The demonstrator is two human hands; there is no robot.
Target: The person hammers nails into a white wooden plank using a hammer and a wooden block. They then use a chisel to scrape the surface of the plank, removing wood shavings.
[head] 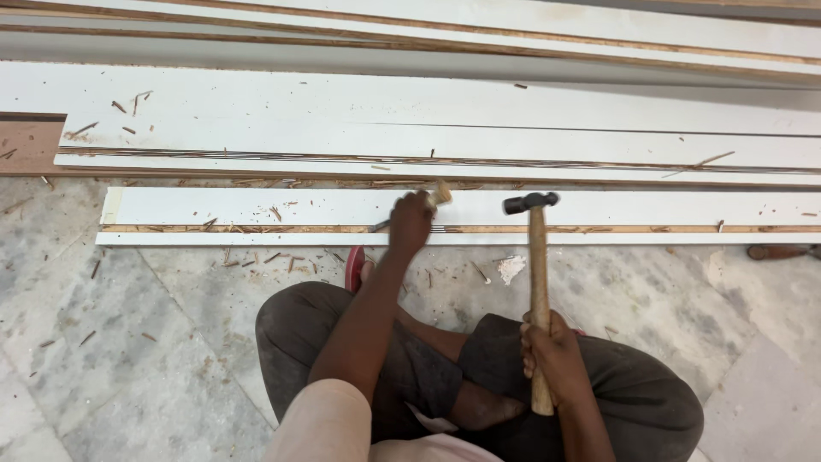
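I sit cross-legged on the floor. My left hand [411,222] grips a wood-handled chisel [438,195], its blade set at an angle into a brown groove [599,229] that runs along a long white board [256,208] lying in front of me. My right hand [552,352] holds a hammer [538,282] by the lower end of its wooden handle. The hammer stands upright, and its dark metal head [530,203] hangs above the board, to the right of the chisel and apart from it.
More long white boards [428,111] lie stacked behind the grooved one, up to the top edge. Wood chips and splinters [274,257] litter the grey marble floor [128,342]. A red sandal [354,267] sits by my knee, a white scrap [511,268] lies nearby.
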